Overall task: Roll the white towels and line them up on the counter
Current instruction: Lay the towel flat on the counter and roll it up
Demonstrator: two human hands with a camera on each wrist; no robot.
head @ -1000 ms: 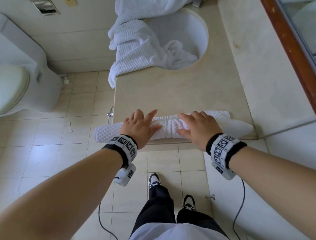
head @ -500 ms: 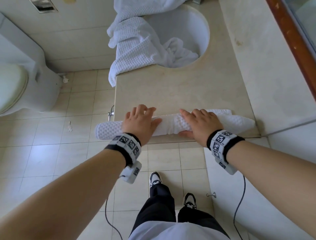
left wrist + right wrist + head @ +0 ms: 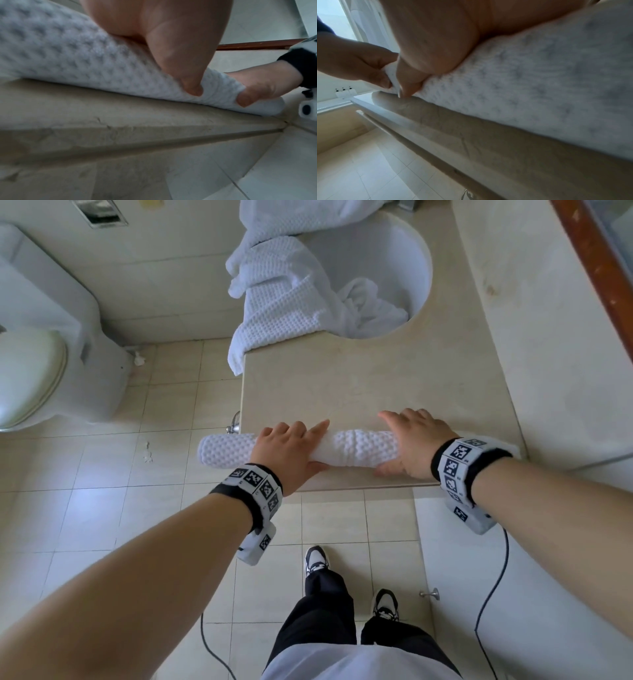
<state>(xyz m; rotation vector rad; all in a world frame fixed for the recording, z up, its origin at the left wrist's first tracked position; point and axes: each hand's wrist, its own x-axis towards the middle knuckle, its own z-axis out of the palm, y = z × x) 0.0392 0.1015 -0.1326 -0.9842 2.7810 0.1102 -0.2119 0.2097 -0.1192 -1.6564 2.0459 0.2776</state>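
Note:
A white waffle-weave towel lies as a tight roll along the front edge of the beige counter, its left end overhanging the counter's side. My left hand wraps the left part of the roll, fingers over the top and thumb on the near side. My right hand holds the right part the same way. In the left wrist view my left thumb digs into the towel; the right wrist view shows the roll under my palm. More white towels lie in a loose heap.
The heap spills from the round sink over the counter's left edge. A raised ledge and wood-framed mirror run along the right. A toilet stands at the left on the tiled floor. My feet are below the counter.
The flat tail at the right has been wound into the roll, which is now thicker. My right hand slid right along the roll and the left stayed near the left part.

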